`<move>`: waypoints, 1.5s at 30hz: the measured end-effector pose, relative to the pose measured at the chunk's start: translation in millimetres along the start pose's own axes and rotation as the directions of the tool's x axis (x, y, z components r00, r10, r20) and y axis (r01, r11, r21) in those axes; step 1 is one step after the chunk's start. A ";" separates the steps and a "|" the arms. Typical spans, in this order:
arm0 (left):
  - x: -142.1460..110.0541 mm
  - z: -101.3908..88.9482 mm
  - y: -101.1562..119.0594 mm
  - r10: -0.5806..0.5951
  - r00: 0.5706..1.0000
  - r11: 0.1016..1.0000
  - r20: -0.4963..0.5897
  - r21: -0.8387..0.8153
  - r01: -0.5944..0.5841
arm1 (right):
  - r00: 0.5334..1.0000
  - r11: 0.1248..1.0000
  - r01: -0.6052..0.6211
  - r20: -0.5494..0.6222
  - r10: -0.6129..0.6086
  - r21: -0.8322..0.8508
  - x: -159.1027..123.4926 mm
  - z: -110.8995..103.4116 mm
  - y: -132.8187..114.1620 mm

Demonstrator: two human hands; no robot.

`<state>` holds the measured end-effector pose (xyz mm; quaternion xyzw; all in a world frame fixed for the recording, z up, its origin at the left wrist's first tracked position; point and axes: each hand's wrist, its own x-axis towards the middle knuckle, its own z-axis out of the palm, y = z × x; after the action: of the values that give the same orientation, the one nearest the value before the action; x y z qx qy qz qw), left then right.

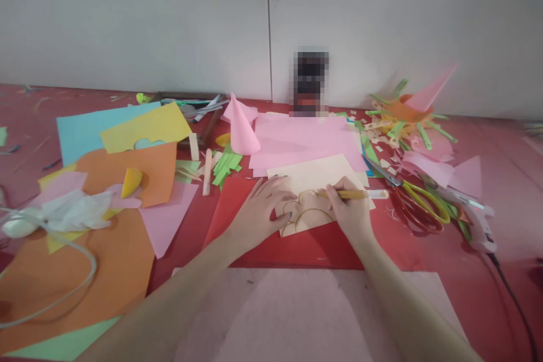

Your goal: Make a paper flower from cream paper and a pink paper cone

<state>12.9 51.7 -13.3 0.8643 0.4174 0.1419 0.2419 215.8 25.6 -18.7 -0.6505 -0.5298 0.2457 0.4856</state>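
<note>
My right hand (350,212) is closed around a gold-coloured pen (358,194) with a pale end. Its tip touches or hovers close over a cream sheet of paper (326,172); I cannot tell which. Curved gold outlines, like a scalloped cloud or flower, are drawn on that sheet. With fingers spread, my left hand (261,209) rests on the sheet's left part and covers some of it. Beneath lies a red sheet (297,253). Pink paper (301,141) is stacked just behind the cream sheet.
Scissors (397,181) and a white glue gun (481,226) with a cord lie at right. A pink paper cone (241,134) stands behind my left hand. Orange card (106,260) and other coloured sheets cover the left side. A pixelated dark object (311,82) leans at the wall.
</note>
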 end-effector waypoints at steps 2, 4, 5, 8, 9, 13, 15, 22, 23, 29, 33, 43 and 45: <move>-0.1 -0.3 0.2 -0.003 1.000 1.000 0.003 0.001 0.003 | 1.000 0.999 0.022 -0.005 -0.022 -0.026 0.0 -0.3 0.6; 0.0 -0.4 0.1 0.001 1.000 1.000 0.002 0.003 -0.001 | 1.000 0.999 0.025 -0.009 -0.025 -0.045 -0.4 -0.4 2.3; 0.2 -0.3 0.1 0.003 1.000 1.000 0.001 0.004 -0.003 | 1.000 0.999 0.017 -0.014 -0.018 -0.045 -0.8 -0.6 3.2; 0.9 0.2 -0.6 0.007 1.000 1.000 -0.001 0.004 -0.007 | 1.000 1.000 0.002 -0.026 -0.002 -0.004 -3.0 -2.1 4.7; 1.0 0.5 -1.0 0.008 1.000 1.000 -0.002 0.000 -0.008 | 1.000 1.000 0.001 -0.029 -0.001 0.010 -3.7 -2.8 4.5; 1.2 1.7 -2.4 0.018 1.000 1.000 -0.009 -0.010 -0.018 | 1.000 1.000 -0.006 -0.004 0.006 0.008 -4.6 -4.0 2.8; 1.2 1.8 -2.5 0.017 1.000 1.000 -0.007 -0.005 -0.017 | 1.000 1.000 -0.001 -0.004 0.001 -0.017 -4.1 -3.6 2.9; 1.6 0.4 -0.7 0.025 1.000 0.999 -0.003 0.019 -0.025 | 0.999 0.999 -0.035 0.001 0.035 0.020 -4.2 -3.4 3.9; 1.7 0.2 -0.5 0.026 1.000 1.000 -0.003 0.019 -0.026 | 0.999 0.999 -0.033 -0.001 0.033 0.012 -4.2 -3.6 3.4; 1.8 -0.9 1.0 -0.001 1.000 1.000 0.010 0.008 0.001 | 1.000 0.998 -0.021 -0.006 0.021 -0.057 -3.7 -3.2 4.7; 1.9 -1.4 1.4 -0.006 1.000 1.000 0.013 0.005 0.006 | 0.999 0.999 -0.037 -0.013 0.036 -0.029 -3.9 -2.9 7.4; 2.6 -0.3 1.0 -0.001 1.000 1.000 0.007 0.020 0.001 | 1.000 0.999 -0.007 -0.008 0.007 -0.041 -3.6 -2.7 5.9; 2.8 -0.2 0.6 -0.003 1.000 1.000 0.004 0.022 0.003 | 1.000 0.997 0.024 -0.002 -0.024 -0.067 -3.2 -2.5 7.9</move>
<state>14.9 53.6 -12.7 0.8665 0.4198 0.1353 0.2337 220.3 21.9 -25.3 -0.6604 -0.5447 0.2210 0.4673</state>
